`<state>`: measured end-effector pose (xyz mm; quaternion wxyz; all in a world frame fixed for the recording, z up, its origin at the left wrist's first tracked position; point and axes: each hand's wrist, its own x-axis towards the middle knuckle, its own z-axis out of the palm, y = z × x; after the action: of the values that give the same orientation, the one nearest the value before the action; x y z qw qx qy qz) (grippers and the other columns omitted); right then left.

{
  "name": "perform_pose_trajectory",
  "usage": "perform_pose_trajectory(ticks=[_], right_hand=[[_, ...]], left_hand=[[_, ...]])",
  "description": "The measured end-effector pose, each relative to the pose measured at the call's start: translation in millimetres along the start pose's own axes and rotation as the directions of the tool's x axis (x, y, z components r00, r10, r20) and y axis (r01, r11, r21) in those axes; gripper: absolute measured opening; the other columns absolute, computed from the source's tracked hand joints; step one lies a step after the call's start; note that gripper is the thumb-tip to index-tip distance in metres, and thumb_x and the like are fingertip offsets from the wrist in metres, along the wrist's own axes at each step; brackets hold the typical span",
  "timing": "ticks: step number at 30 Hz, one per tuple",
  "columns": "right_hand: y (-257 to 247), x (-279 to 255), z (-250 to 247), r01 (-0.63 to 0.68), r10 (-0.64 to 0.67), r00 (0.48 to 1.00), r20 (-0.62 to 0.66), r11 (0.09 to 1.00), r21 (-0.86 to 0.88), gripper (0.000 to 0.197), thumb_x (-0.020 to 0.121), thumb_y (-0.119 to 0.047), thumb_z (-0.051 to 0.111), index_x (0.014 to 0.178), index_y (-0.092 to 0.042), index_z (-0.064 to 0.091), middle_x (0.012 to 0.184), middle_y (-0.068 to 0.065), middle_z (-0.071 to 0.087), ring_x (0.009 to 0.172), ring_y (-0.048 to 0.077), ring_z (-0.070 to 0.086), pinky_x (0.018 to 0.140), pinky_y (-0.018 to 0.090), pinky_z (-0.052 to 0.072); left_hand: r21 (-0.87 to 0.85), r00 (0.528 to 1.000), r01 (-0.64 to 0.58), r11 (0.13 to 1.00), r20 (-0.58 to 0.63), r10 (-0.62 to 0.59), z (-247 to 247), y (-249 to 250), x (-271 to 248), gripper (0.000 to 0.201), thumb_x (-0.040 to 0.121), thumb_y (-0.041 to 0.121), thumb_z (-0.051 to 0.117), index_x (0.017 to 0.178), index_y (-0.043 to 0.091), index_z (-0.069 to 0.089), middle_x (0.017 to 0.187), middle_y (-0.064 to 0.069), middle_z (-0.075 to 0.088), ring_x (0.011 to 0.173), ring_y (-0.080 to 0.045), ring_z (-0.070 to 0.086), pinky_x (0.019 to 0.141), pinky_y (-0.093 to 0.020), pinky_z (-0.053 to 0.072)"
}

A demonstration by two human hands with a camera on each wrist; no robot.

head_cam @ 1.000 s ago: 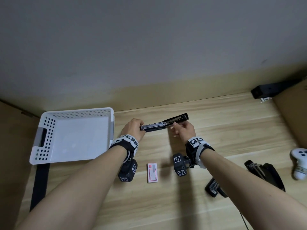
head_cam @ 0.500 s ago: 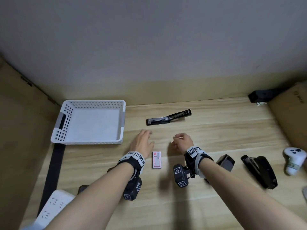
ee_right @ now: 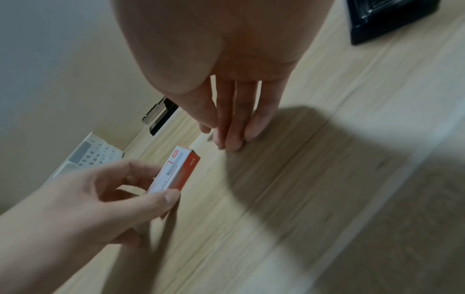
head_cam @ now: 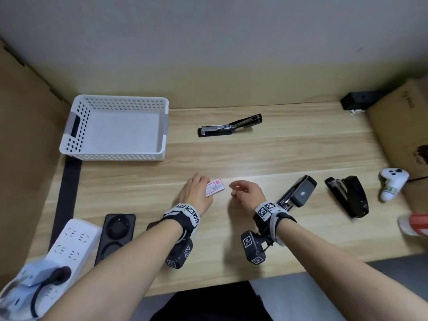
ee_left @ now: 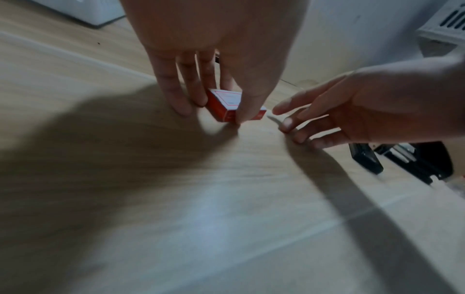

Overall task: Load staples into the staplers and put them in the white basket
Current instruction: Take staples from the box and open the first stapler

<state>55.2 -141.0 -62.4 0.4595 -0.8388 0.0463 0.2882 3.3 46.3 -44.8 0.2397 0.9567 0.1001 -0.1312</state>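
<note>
My left hand [head_cam: 196,193] pinches a small red-and-white staple box [head_cam: 215,190] [ee_left: 231,103] [ee_right: 173,171] between thumb and fingers, lifted just off the wooden table. My right hand [head_cam: 245,193] hovers a little to the box's right, fingers loosely extended toward it [ee_right: 229,127], holding nothing. A slim black stapler [head_cam: 229,126] lies swung open further back on the table. The white perforated basket [head_cam: 76,137] stands at the back left with nothing in it. Two more black staplers lie right of my right wrist, one [head_cam: 298,193] close and one [head_cam: 349,198] further right.
A white power strip [head_cam: 69,242] and a black phone-like device [head_cam: 115,235] lie at the front left. A white game controller [head_cam: 391,184] and a cardboard box [head_cam: 403,126] stand at the right. A black object [head_cam: 359,99] sits at the back right corner.
The open stapler was set down at the back of the table. Both hands drew back toward me, and my left hand picked the staple box up off the table.
</note>
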Motion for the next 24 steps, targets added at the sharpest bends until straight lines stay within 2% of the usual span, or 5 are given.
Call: perform_pose_trajectory(ticks=[7,10,15,20,24], right_hand=[[-18.9,-21.1,23.5,0.027,-0.033,0.993,0.115,0.998,0.048,0.026,0.072,-0.01,0.054,0.074,-0.031,0.069,0.071,-0.009,0.066,0.072,0.017,0.058,0.078,0.034,0.048],[-14.4,-21.2,33.5,0.012,-0.013,0.994,0.108,1.0,0.011,0.031,0.082,-0.001,0.056,0.073,-0.028,0.067,0.07,-0.005,0.065,0.074,0.02,0.057,0.077,0.033,0.047],[-17.3,-25.0,36.9,0.006,0.011,0.987,0.16,0.994,-0.108,0.021,0.075,-0.003,0.059,0.076,-0.024,0.063,0.083,0.006,0.069,0.079,0.022,0.06,0.071,0.029,0.046],[-18.3,-25.5,35.9,0.092,-0.049,0.983,0.179,0.966,-0.243,0.017,0.084,-0.023,0.068,0.074,-0.024,0.055,0.084,0.001,0.064,0.077,0.018,0.057,0.073,0.031,0.044],[-11.6,-31.0,30.0,0.16,-0.117,0.983,0.144,0.927,-0.338,0.014,0.088,-0.029,0.066,0.081,-0.023,0.056,0.087,-0.004,0.061,0.079,0.015,0.056,0.076,0.03,0.046]], left_hand=[[-0.189,0.998,-0.042,0.981,0.032,0.048,0.1,-18.5,-21.8,0.03,0.079,0.024,0.071,0.109,0.022,0.066,0.106,0.004,0.051,0.097,-0.021,0.058,0.082,-0.035,0.048],[-0.17,0.998,-0.044,0.984,0.043,0.052,-0.7,-21.8,-25.4,0.033,0.077,0.024,0.075,0.109,0.024,0.066,0.105,0.006,0.051,0.1,-0.018,0.055,0.083,-0.034,0.047],[-0.107,0.997,-0.068,0.992,0.014,0.07,0.0,-24.1,-28.9,0.039,0.077,0.03,0.079,0.114,0.031,0.068,0.106,0.011,0.052,0.107,-0.014,0.046,0.082,-0.028,0.042],[-0.123,0.995,-0.096,0.988,-0.007,0.096,1.1,-26.2,-36.2,0.045,0.076,0.032,0.081,0.118,0.027,0.067,0.108,0.006,0.053,0.108,-0.015,0.045,0.083,-0.025,0.038],[-0.161,0.995,-0.059,0.985,0.074,0.072,-5.5,-33.0,-37.9,0.044,0.074,0.024,0.079,0.116,0.025,0.067,0.104,0.002,0.06,0.101,-0.02,0.057,0.086,-0.034,0.048]])
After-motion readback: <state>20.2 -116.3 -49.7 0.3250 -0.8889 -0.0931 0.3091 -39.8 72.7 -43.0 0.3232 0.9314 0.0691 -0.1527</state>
